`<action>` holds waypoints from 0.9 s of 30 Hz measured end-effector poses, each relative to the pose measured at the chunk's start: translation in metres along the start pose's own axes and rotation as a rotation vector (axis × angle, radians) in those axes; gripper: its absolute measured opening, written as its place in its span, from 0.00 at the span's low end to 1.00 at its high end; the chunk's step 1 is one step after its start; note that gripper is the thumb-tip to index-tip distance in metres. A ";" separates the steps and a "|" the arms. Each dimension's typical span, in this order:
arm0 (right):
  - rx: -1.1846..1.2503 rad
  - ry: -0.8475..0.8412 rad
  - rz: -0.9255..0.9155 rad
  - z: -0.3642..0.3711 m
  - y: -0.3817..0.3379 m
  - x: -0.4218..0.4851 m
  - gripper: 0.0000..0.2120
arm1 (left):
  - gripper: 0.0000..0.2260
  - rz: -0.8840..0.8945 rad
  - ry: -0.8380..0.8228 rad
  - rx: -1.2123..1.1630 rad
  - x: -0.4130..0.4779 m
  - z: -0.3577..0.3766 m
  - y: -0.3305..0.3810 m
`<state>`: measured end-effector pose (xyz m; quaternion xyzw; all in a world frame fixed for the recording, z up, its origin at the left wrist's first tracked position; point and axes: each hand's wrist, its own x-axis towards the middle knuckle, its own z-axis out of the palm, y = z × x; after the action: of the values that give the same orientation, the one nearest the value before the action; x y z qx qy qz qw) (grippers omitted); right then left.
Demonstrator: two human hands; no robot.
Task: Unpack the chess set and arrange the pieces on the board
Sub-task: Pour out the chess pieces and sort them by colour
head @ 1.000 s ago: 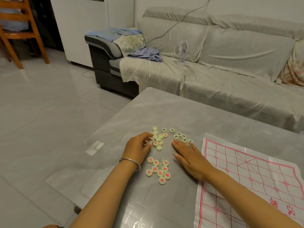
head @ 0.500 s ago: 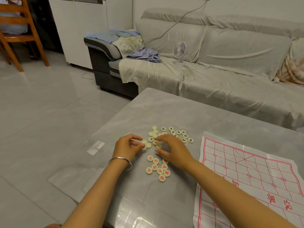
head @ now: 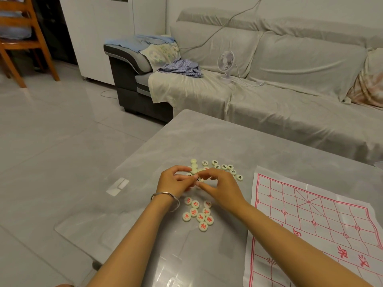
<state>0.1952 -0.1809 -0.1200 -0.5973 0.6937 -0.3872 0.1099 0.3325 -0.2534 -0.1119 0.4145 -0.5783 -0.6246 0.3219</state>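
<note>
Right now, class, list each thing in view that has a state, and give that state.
Left hand, fingers curled over the pile; grip unclear.
Right hand, fingers curled over the pile; grip unclear.
Red pieces, face up, off the board.
Black pieces, face up, off the board.
Board, unfolded flat.
Fan, upright.

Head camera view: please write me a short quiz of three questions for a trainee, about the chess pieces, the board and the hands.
1. True or false: the visible part of the board holds no pieces yet.
2. Which lettering has the piece group nearest the person? A red, B black, C blue.
3. Fill in: the bracelet is on the ___ wrist.
Key: 1 true; 2 A; 3 left.
</note>
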 end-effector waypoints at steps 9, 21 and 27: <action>-0.400 0.073 0.117 -0.029 0.058 -0.004 0.12 | 0.07 0.260 0.315 0.479 0.024 -0.009 -0.009; -0.356 -0.046 0.037 0.000 0.041 0.033 0.17 | 0.13 0.229 0.157 0.904 0.028 0.001 -0.025; -0.522 -0.231 0.084 -0.008 0.044 0.041 0.29 | 0.11 0.216 0.141 0.873 0.032 -0.002 -0.027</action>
<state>0.1463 -0.2157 -0.1311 -0.6163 0.7770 -0.1198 0.0467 0.3222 -0.2789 -0.1428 0.4902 -0.8042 -0.2553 0.2188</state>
